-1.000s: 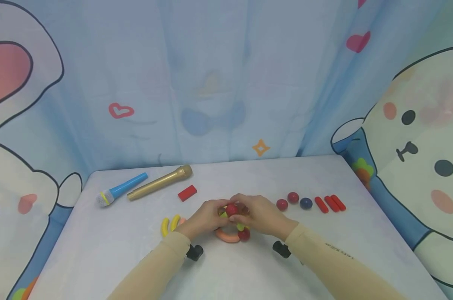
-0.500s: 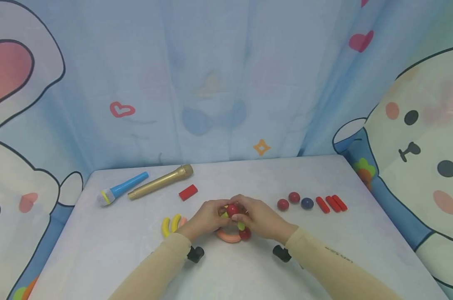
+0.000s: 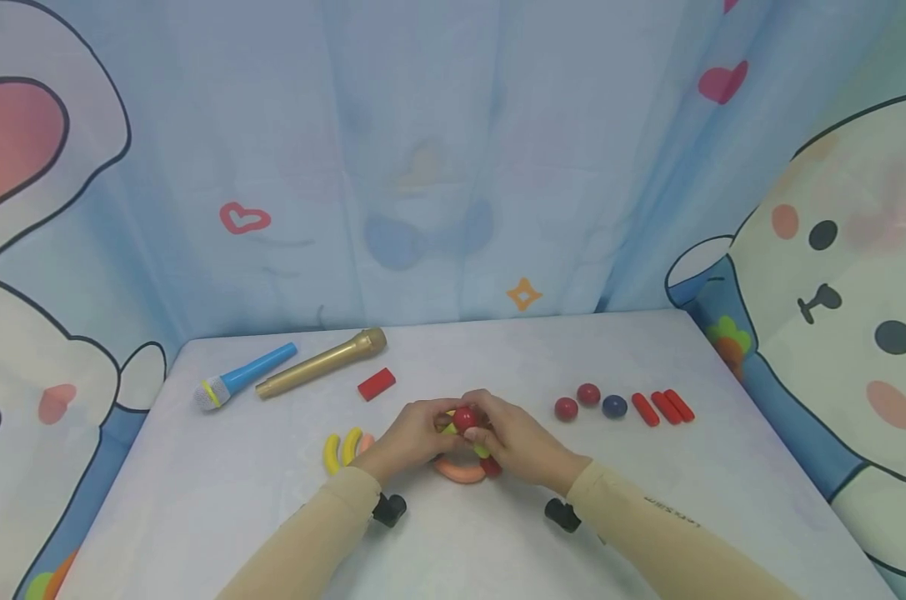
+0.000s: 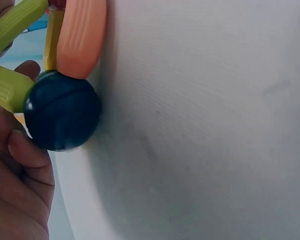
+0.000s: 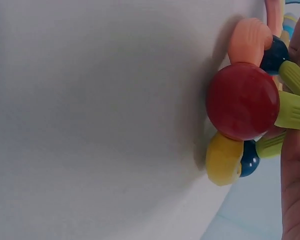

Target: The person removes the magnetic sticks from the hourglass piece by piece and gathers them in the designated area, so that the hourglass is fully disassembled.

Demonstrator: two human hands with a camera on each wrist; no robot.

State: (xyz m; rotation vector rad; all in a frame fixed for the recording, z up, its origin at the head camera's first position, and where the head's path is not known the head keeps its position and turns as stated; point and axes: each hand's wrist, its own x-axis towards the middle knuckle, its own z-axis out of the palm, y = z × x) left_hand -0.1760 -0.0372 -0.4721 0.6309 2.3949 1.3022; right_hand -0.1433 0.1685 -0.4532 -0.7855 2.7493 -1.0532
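Both hands hold a magnetic ball-and-stick toy at mid-table. A red ball (image 3: 464,419) tops it, between the fingertips in the head view. My left hand (image 3: 413,435) grips from the left, its fingers at a green stick (image 4: 9,86) and a dark blue ball (image 4: 62,111). My right hand (image 3: 526,437) holds the other side, thumb near the top ball, fingers along another green stick (image 5: 294,110). Low on the toy, a curved orange stick (image 5: 249,41) and a curved yellow stick (image 5: 224,161) meet at a second red ball (image 5: 242,101). The hands hide much of the middle.
Curved yellow pieces (image 3: 332,454) lie left of my left hand. Behind are a red block (image 3: 377,384), a gold microphone (image 3: 321,364) and a blue microphone (image 3: 250,375). To the right lie red balls (image 3: 566,409), a blue ball (image 3: 613,407) and red sticks (image 3: 645,410).
My right hand has dipped slightly and now covers more of the lower red ball. The toy has turned a little between the hands; loose pieces on the table have stayed put.
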